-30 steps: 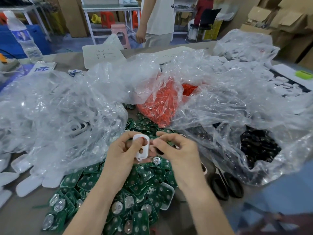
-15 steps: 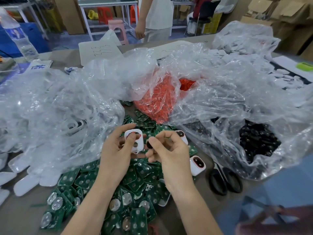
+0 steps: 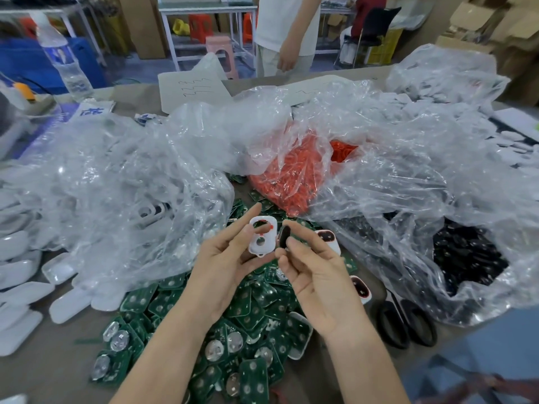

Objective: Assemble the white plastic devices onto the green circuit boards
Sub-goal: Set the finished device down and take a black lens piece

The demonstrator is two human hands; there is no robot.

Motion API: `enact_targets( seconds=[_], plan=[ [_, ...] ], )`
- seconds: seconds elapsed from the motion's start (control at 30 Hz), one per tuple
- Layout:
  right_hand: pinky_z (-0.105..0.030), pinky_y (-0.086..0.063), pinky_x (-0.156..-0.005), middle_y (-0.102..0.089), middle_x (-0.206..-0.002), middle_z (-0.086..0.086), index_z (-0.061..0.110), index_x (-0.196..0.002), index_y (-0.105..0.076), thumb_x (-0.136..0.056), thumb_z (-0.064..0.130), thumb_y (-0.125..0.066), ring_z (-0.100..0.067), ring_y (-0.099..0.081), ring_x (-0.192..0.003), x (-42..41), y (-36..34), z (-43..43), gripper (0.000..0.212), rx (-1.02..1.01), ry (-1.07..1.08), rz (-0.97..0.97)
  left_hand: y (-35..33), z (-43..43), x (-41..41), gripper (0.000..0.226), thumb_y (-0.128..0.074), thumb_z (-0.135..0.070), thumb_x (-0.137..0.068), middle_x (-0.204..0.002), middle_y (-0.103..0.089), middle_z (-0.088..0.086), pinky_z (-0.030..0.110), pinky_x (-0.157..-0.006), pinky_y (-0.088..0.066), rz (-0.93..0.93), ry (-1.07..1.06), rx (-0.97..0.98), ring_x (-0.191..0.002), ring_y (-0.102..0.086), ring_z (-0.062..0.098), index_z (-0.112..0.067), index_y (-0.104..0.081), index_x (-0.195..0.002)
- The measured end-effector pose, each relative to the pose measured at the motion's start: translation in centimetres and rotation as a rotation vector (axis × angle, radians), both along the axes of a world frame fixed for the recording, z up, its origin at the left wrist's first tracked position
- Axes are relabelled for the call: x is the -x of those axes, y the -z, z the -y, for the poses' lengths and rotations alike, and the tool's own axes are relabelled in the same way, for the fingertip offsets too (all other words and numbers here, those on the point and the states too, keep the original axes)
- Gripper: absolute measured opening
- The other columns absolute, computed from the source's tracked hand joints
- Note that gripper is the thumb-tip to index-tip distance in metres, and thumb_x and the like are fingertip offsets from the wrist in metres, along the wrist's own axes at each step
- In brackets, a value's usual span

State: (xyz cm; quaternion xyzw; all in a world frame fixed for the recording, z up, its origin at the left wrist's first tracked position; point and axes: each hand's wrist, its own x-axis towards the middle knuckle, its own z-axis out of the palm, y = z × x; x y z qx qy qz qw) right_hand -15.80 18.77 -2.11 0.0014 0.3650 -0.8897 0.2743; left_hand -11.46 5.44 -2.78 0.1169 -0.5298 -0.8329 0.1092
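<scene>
Assembly station, head view. The pile of green circuit boards (image 3: pixel 248 330) lies on the surface and serves as the landmark. Above its far edge, the left hand (image 3: pixel 221 266) holds a white plastic shell (image 3: pixel 261 236) between thumb and fingers, forefinger extended. The right hand (image 3: pixel 315 275) pinches a small black oval piece (image 3: pixel 283 237) between thumb and forefinger, just beside the shell; whether the two touch cannot be told. Right of the pile lie two white devices with dark windows (image 3: pixel 361 288) and black-handled scissors (image 3: pixel 405 325). Behind the pile sits a clear bag of orange parts (image 3: pixel 291 176); left of it, a clear bag of white shells (image 3: pixel 116 199).
</scene>
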Motion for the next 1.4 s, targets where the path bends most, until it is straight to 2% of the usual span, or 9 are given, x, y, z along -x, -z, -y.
enact_targets(
  seconds=[0.17, 0.3, 0.37, 0.57, 0.63, 0.83, 1.1, 1.23, 1.4],
  plan=[
    [-0.015, -0.053, -0.055, -0.07, -0.081, -0.011, -0.001, -0.09, -0.076, -0.07, 0.001, -0.065, -0.01, -0.061, -0.057, 0.2, 0.0, 0.2, 0.023, 0.137, -0.087, 0.16, 0.0, -0.2, -0.1, 0.043, -0.07, -0.038, -0.072, -0.117, -0.071, -0.001, 0.027, -0.094, -0.051, -0.049, 0.037, 0.207, -0.116, -0.064, 0.015, -0.036, -0.071, -0.115],
    [-0.016, -0.054, -0.052, -0.07, -0.085, -0.016, -0.006, -0.093, -0.075, -0.062, 0.001, -0.073, -0.012, -0.065, -0.058, 0.2, 0.1, 0.1, 0.031, 0.236, -0.133, 0.263, 0.1, -0.1, -0.1, 0.05, -0.084, -0.031, -0.072, -0.113, -0.073, 0.002, 0.029, -0.097, -0.049, -0.047, 0.03, 0.264, -0.112, -0.065, 0.016, -0.036, -0.068, -0.119],
    [-0.02, -0.056, -0.055, -0.07, -0.087, -0.017, -0.004, -0.097, -0.074, -0.063, -0.002, -0.074, -0.015, -0.068, -0.063, 0.1, 0.2, -0.1, 0.034, 0.258, -0.153, 0.243, 0.1, 0.0, 0.0, 0.044, -0.077, -0.026, -0.073, -0.113, -0.072, 0.003, 0.033, -0.099, -0.049, -0.046, -0.001, 0.257, -0.109, -0.066, 0.016, -0.034, -0.07, -0.116],
    [-0.022, -0.055, -0.072, -0.069, -0.085, -0.004, 0.02, -0.083, -0.073, -0.069, 0.001, -0.07, -0.018, -0.068, -0.077, -0.1, 0.2, -0.2, 0.024, -0.163, 0.097, -0.301, -0.1, 0.2, -0.2, 0.045, -0.076, -0.044, -0.067, -0.118, -0.07, -0.001, 0.037, -0.095, -0.047, -0.059, -0.039, 0.219, -0.109, -0.065, 0.02, -0.035, -0.072, -0.111],
    [-0.02, -0.052, -0.077, -0.071, -0.091, 0.001, 0.024, -0.072, -0.071, -0.076, -0.01, -0.066, -0.012, -0.067, -0.085, 0.2, 0.1, -0.4, 0.035, -0.286, 0.156, -0.475, -0.1, 0.2, -0.2, 0.044, -0.076, -0.046, -0.067, -0.118, -0.07, -0.003, 0.034, -0.092, -0.047, -0.065, -0.043, 0.236, -0.108, -0.065, 0.021, -0.038, -0.072, -0.11],
    [-0.017, -0.05, -0.065, -0.07, -0.091, 0.007, 0.027, -0.066, -0.07, -0.08, -0.016, -0.062, -0.011, -0.066, -0.084, 0.5, -0.2, -0.7, 0.046, -0.385, 0.172, -0.628, 0.0, 0.1, -0.3, 0.046, -0.079, -0.042, -0.069, -0.114, -0.071, -0.006, 0.022, -0.087, -0.051, -0.108, 0.041, 0.291, -0.103, -0.064, 0.01, -0.037, -0.07, -0.114],
    [-0.03, -0.055, -0.079, -0.074, -0.094, -0.008, 0.018, -0.082, -0.074, -0.081, 0.002, -0.062, -0.026, -0.07, -0.09, 0.8, 0.1, -1.1, 0.021, -0.375, 0.053, -0.555, -0.1, -0.2, -0.4, 0.042, -0.081, -0.026, -0.071, -0.102, -0.073, 0.0, 0.02, -0.081, -0.053, -0.109, 0.087, 0.315, -0.095, -0.068, 0.013, -0.033, -0.071, -0.112],
    [-0.024, -0.055, -0.073, -0.071, -0.088, -0.001, 0.022, -0.08, -0.071, -0.083, -0.011, -0.063, -0.023, -0.07, -0.082, 0.9, 0.1, -1.6, 0.034, -0.355, 0.084, -0.457, -0.3, -0.3, -0.5, 0.04, -0.082, -0.018, -0.073, -0.1, -0.073, -0.005, 0.016, -0.076, -0.052, -0.104, 0.063, 0.354, -0.088, -0.066, 0.007, -0.032, -0.071, -0.109],
    [-0.025, -0.057, -0.073, -0.065, -0.077, -0.001, 0.016, -0.076, -0.071, -0.076, -0.013, -0.067, -0.019, -0.069, -0.078, 0.9, 0.1, -1.7, 0.03, -0.325, 0.153, -0.312, -0.4, -0.3, -0.4, 0.038, -0.084, -0.015, -0.07, -0.09, -0.069, -0.012, 0.012, -0.065, -0.049, -0.104, 0.004, 0.412, -0.072, -0.061, 0.0, -0.035, -0.069, -0.098]
  ],
)
